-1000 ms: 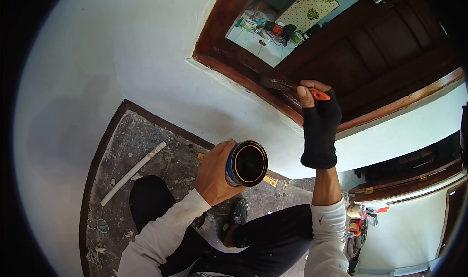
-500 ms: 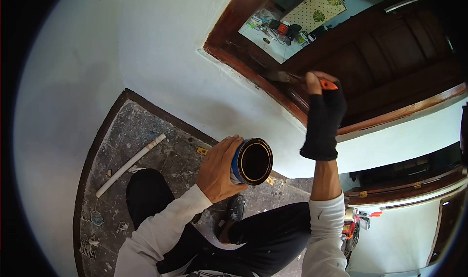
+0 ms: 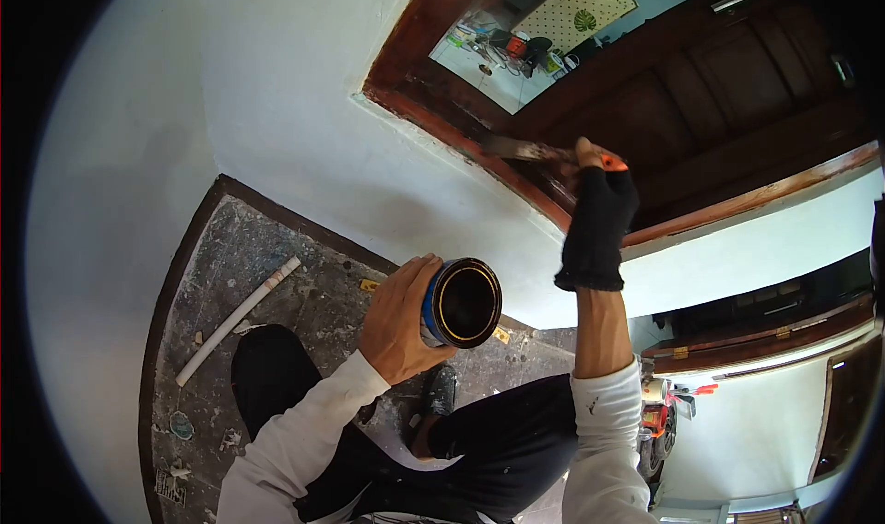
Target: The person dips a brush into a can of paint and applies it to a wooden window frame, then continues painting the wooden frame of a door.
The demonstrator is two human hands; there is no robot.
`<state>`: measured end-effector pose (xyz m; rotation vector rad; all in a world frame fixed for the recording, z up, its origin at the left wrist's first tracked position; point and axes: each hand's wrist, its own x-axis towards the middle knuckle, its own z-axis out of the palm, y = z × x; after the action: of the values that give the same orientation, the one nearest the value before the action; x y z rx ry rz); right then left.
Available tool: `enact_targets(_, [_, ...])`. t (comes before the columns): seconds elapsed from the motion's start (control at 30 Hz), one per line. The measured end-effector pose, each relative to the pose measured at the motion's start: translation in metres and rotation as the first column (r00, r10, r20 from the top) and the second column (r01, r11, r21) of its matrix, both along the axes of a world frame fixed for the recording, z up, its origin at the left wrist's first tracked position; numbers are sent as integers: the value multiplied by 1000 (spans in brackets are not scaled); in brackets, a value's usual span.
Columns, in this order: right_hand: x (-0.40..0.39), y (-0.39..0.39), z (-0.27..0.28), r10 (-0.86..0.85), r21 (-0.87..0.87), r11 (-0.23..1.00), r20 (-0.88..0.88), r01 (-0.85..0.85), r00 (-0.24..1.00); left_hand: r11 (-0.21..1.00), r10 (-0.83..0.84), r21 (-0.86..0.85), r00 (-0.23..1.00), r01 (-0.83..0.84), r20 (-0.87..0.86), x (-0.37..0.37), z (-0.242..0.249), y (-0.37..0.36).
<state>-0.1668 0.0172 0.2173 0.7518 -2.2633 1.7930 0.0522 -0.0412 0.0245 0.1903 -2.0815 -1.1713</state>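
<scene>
My left hand (image 3: 395, 319) is wrapped round the side of an open paint can (image 3: 427, 314), blue on the outside, with dark paint inside and on its rim. The can's mouth tilts toward me. In a black fingerless glove, my right hand (image 3: 597, 192) grips a paintbrush (image 3: 539, 152) by its handle, which has an orange end. The dark bristles lie at the reddish-brown wooden frame (image 3: 433, 129) above the white wall; whether they touch it I cannot make out.
A dark panelled door (image 3: 728, 91) stands beyond the frame. On the paint-spattered floor (image 3: 323, 289) lies a white tube (image 3: 238, 321), left of my knee. A dark skirting strip (image 3: 277, 212) edges the white wall (image 3: 304, 137). Red-and-black equipment (image 3: 656, 423) stands at right.
My right hand and the brush have shifted slightly left in view, and more of the brush shows. The whole view has shifted a little too. The can stays in my left hand.
</scene>
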Motion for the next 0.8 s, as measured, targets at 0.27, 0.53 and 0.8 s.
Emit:
enact_targets(0.27, [6, 42, 33, -123, -25, 992, -103, 121, 987, 1000, -29, 8, 1000, 29, 0, 0, -4, -1])
enact_targets(0.53, [-10, 43, 1, -87, 22, 995, -183, 93, 979, 999, -25, 30, 999, 23, 44, 2, -1, 0])
enact_targets(0.8, [41, 15, 5, 227, 168, 971, -412, -172, 882, 1000, -22, 21, 999, 21, 41, 2, -2, -2])
